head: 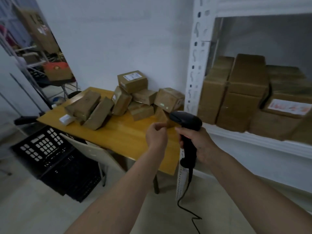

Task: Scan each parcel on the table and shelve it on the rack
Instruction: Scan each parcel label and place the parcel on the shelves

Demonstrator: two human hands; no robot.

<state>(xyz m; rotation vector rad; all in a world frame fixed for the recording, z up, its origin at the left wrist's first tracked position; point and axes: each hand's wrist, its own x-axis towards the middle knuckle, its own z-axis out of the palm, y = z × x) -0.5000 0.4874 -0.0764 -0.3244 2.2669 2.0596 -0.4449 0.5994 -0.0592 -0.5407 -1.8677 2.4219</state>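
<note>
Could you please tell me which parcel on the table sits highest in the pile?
The parcel with the white label, at the back by the wall. It rests on top of other parcels, while the rest lie lower on the wooden table.

Yellow wooden table (121, 132) and white metal rack (253, 137), both with parcels

On the table lie brown cardboard parcels (133, 97) in a loose pile and a small white packet (66, 119); on the rack shelf, brown cardboard boxes (244, 92) are stacked close together.
</note>
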